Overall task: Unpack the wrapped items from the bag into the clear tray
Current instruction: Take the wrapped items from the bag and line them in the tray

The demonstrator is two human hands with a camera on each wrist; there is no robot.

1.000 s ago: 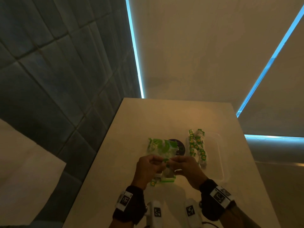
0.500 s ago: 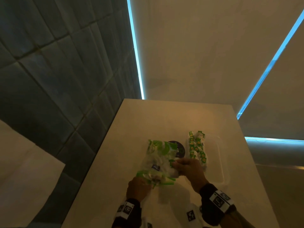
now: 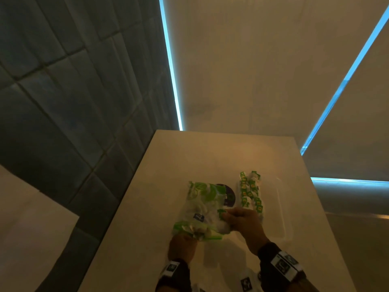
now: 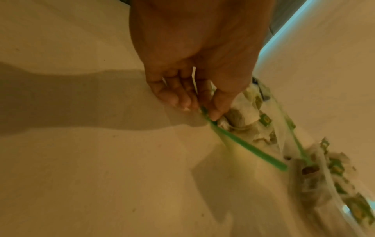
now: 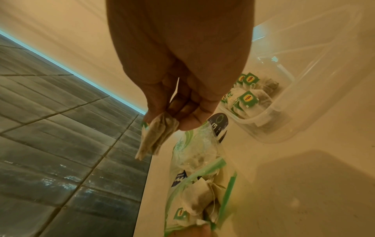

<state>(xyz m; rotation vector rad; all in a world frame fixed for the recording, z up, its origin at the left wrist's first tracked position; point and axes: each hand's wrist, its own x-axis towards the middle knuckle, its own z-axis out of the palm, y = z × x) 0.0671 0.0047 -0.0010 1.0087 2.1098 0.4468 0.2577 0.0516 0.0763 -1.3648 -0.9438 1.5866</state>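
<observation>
Since a second ago the left hand (image 3: 182, 246) has dropped back toward the bench's (image 3: 147, 228) near edge, thumb and fingers pinching the bag's (image 3: 202, 211) green zip strip (image 4: 249, 147). Bag lies mid-bench, mouth open; contents blurred. Right hand (image 3: 244, 222) above the mouth, fingertips nipping a tea bag (image 5: 156, 137), its tag mostly hidden. Clear tray (image 3: 280, 207) by the right edge holds a row of tea bags (image 3: 250, 192); its near end is hidden behind the hand.
</observation>
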